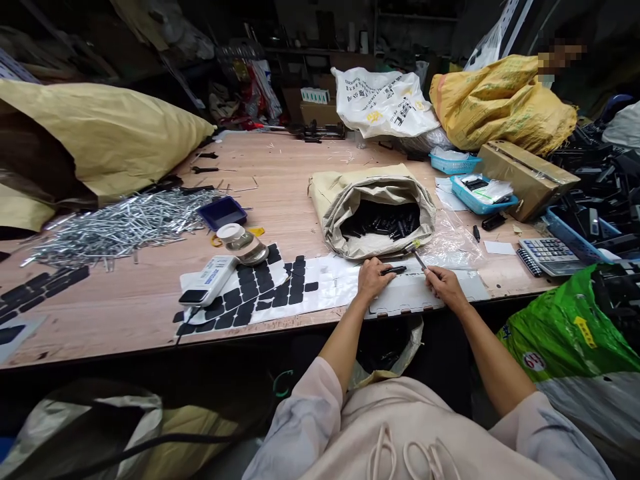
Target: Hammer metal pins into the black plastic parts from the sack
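Observation:
My left hand (373, 280) is closed on a small black slender part (395, 270), held just above a white board at the table's front edge. Between the fingers of my right hand (445, 287) is a slim metallic-looking tool (420, 260), slanting up and left; its far end is pale yellowish and too small to name. Just beyond both hands lies a beige sack (330, 220), its mouth facing me. Many black parts (395, 223) like the one in my left hand fill it. Under my hands, the white board (405, 303) lies flat.
Left on the table are a heap of metal rods (125, 223), a blue tray (223, 212), a clear jar (245, 245), a white boxy device (210, 280) and black sticker sheets (255, 287). To the right stand blue baskets (483, 200), a cardboard box (530, 173), a calculator (547, 253) and a green sack (555, 320).

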The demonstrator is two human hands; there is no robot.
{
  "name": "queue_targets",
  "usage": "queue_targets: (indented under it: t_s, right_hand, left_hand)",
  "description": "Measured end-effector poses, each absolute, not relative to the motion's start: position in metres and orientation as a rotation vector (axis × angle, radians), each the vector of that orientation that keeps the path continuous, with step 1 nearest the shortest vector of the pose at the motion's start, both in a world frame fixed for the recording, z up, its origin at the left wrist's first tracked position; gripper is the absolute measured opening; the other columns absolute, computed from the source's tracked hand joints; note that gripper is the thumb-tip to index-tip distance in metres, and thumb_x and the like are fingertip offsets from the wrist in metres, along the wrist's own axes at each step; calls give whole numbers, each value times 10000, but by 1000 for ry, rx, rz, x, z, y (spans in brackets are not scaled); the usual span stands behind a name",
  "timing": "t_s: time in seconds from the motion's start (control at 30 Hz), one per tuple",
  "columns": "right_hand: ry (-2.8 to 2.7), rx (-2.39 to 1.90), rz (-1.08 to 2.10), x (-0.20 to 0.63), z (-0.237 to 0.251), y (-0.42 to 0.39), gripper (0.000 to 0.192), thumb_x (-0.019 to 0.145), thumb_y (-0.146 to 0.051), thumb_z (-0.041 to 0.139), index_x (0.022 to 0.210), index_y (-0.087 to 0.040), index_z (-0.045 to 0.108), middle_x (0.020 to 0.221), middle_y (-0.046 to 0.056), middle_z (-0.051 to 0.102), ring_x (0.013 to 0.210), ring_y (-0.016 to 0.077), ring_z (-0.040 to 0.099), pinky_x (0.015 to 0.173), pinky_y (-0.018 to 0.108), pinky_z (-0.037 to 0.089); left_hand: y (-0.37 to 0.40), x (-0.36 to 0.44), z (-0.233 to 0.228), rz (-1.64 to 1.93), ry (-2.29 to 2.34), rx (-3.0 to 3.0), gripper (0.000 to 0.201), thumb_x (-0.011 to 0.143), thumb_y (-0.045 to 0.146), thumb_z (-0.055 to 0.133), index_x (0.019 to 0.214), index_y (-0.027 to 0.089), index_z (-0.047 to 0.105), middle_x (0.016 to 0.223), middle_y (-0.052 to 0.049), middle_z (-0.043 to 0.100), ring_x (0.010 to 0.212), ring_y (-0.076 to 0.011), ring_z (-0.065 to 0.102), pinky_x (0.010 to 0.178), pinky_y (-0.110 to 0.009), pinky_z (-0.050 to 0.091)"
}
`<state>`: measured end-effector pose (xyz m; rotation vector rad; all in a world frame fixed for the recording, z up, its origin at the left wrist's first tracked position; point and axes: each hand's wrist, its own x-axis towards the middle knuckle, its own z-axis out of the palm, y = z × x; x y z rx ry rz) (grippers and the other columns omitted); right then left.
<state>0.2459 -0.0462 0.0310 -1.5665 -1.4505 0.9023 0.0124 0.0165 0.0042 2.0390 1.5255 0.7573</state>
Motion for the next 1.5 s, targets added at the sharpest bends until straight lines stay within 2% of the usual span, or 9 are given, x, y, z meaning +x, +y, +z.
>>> queue_targets:
  t_s: [0.07, 0.27, 0.47, 0.63, 0.73, 0.87, 1.07, 1.3, 1.5]
  right_hand:
    - [-1246, -1514, 1053, 252, 29, -40, 462, 860, -624, 601, 947, -179, 686, 629, -14, 600, 399, 103, 434, 350, 231, 350]
    - [-1058, -1435, 1143, 261, 25, -30, 436, 833, -583, 651, 938, -159, 658, 592, -32, 576, 388, 82, 429, 315, 202, 363]
    - [-1058, -1431, 1149, 259, 27, -31, 417, 840, -567, 651, 930, -160, 660, 595, -33, 577, 389, 80, 435, 315, 201, 365]
    - [-1068, -1450, 1155, 258, 27, -32, 420, 835, -565, 663, 943, -159, 665, 603, -30, 578, 393, 81, 439, 318, 202, 370]
    - [-1073, -1451, 1158, 257, 26, -32, 422, 831, -568, 665, 943, -160, 665, 596, -33, 574, 388, 81, 435, 316, 204, 371]
    - [-1072, -1458, 1157, 257, 24, -31, 422, 833, -574, 653, 943, -167, 662, 595, -38, 576, 384, 81, 437, 315, 201, 370]
    - [-1066, -1437, 1165, 258, 20, -28, 411, 830, -574, 636, 928, -175, 649, 588, -47, 572, 370, 78, 431, 308, 195, 365]
    - [-1054, -1446, 1157, 257, 18, -27, 422, 822, -586, 638, 918, -176, 647, 579, -46, 574, 362, 79, 431, 304, 197, 368]
    - [-1064, -1427, 1163, 259, 14, -27, 421, 842, -586, 616, 930, -175, 642, 589, -40, 582, 370, 81, 442, 303, 194, 367]
  left_hand:
    - [17, 11, 4, 759, 1514, 2046, 219, 829, 349, 794, 1040, 292, 806, 944, -18, 622, 935, -197, 536, 857, -337, 449]
    - [6, 5, 17, 853, 1400, 2099, 172, 809, 322, 805, 973, 273, 811, 928, -28, 616, 908, -190, 532, 854, -338, 455]
    - [-76, -15, 26, 994, 1106, 2243, 145, 802, 341, 796, 929, 272, 800, 971, -47, 640, 965, -204, 559, 907, -372, 446]
    - [-123, -21, 18, 926, 1201, 2239, 194, 758, 361, 835, 924, 270, 792, 951, -57, 653, 965, -228, 573, 882, -392, 459]
    - [-97, -12, 27, 1054, 1280, 2121, 185, 837, 379, 760, 948, 232, 776, 925, -64, 650, 928, -214, 586, 852, -370, 492]
    - [-14, 0, 50, 1120, 1514, 1937, 201, 950, 311, 604, 1024, 189, 746, 959, -80, 649, 955, -211, 608, 870, -357, 509]
    - [93, -8, 66, 751, 2180, 1748, 311, 944, 242, 563, 1200, 116, 688, 1252, -219, 563, 1213, -355, 537, 994, -449, 455]
    - [120, -12, 58, 213, 2335, 1799, 345, 921, 101, 494, 1198, 114, 699, 1320, -234, 541, 1219, -348, 550, 919, -424, 494]
    - [118, -6, 50, 180, 2416, 1824, 413, 949, 142, 431, 1319, 56, 595, 1294, -289, 580, 1159, -326, 618, 878, -385, 495]
